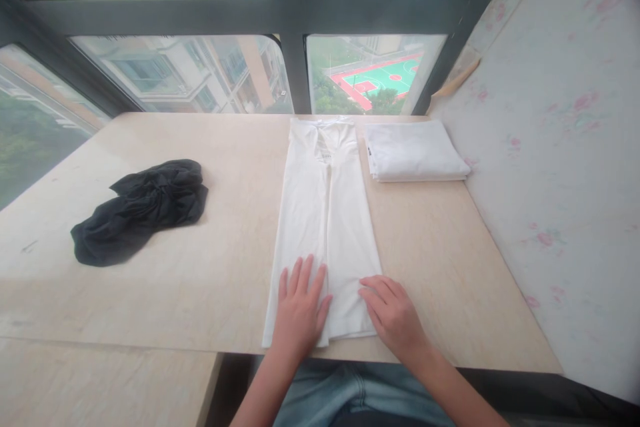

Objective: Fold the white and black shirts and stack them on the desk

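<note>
A white shirt (347, 233) lies lengthwise on the pale surface, its sides folded in to meet along a middle seam. Its neck opening faces the window. My left hand (300, 310) rests flat on the near left part of the cloth, fingers spread. At the near right edge, my right hand (395, 313) touches the shirt with its fingertips, fingers loosely bent and pointing left; its thumb is mostly hidden. Right of the shirt's far end sits a folded white cloth (415, 150) in a neat stack. To the left lies a crumpled black garment (145, 210).
The pale tabletop (235, 247) runs up to a dark window frame (200, 19). A floral-papered wall (565, 180) bounds the right side. A lower pale ledge (100, 380) is at the near left, and my jeans (345, 390) are close to the front edge.
</note>
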`<state>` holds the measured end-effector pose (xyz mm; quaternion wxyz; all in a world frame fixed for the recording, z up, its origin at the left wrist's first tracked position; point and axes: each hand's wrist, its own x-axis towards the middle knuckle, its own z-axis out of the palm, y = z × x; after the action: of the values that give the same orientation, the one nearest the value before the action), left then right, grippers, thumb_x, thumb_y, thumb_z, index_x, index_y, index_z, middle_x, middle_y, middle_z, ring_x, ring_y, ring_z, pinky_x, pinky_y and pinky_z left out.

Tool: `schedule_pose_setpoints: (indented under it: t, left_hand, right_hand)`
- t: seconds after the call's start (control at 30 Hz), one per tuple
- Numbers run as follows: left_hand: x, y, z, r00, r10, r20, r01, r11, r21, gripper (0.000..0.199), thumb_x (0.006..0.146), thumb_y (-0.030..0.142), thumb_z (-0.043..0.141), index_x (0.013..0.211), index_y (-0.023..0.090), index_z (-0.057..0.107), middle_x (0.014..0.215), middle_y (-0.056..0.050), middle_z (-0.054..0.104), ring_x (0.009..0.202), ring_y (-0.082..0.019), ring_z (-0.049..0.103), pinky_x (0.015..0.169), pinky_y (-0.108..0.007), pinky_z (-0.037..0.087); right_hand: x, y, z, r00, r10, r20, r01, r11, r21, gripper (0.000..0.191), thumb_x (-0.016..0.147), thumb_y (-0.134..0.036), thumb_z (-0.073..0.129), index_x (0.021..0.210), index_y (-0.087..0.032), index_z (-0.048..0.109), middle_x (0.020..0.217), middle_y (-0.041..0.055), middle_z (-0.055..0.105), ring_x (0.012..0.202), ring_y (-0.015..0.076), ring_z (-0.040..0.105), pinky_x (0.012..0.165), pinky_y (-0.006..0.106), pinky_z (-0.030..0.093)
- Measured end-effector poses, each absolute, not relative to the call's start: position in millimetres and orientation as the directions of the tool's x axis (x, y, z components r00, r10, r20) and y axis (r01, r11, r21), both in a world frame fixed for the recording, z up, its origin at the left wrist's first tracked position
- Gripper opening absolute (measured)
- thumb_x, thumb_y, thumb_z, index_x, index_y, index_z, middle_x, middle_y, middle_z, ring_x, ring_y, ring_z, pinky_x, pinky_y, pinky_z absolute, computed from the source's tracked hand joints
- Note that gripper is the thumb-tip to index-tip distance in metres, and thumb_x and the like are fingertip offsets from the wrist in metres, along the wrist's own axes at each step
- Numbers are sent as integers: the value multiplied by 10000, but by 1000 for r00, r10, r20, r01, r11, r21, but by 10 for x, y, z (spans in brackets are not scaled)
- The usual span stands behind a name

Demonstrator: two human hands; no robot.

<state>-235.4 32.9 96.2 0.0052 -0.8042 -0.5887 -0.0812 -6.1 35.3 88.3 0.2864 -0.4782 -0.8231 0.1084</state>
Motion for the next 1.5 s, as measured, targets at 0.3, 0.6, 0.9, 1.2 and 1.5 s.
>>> schedule_pose_setpoints:
  t: [0.3,0.6,0.9,1.2,1.5]
  left_hand:
    - [-2308,370,993,275,948,162,954,-290,76,509,956,383,521,1434,207,538,1559,-172,427,1426,-370,406,1143,-587,314]
    - [-2481,522,911,300,933,199,953,-302,-21,561,954,416,515,1467,190,505,1589,-183,373,1447,-362,383,1146,-553,324]
    - [-2445,517,871,259,947,188,965,-264,1,559,956,403,493,1476,199,503,1600,-169,357,1465,-354,362,1166,-554,301]
    - [-2254,354,979,209,964,164,971,-225,84,536,934,414,529,1419,187,557,1563,-188,414,1434,-387,396,1135,-596,346]
    - [-2538,2072,1232,264,963,51,874,-261,410,333,935,181,458,1195,201,664,1290,-76,662,1186,-207,615,1045,-337,484]
  right_hand:
    - [-55,361,868,-350,856,381,684,511,-520,376,865,-24,461,1063,-270,666,1117,67,698,1058,253,659,896,488,591]
    - [-147,552,896,-343,887,310,656,463,-596,291,856,-28,469,970,-235,640,949,61,647,908,236,634,795,430,582]
    - [-334,300,961,-458,840,292,720,543,-432,435,909,-171,543,1341,-194,583,1453,128,530,1379,304,447,1096,519,443]
    - [-74,215,917,-591,797,123,745,598,-296,568,913,-230,563,1474,-202,479,1622,102,324,1504,316,269,1186,540,347]
    - [-53,304,1050,-532,832,159,721,543,-430,365,921,-202,549,1278,-208,625,1479,72,526,1384,257,437,1125,460,441]
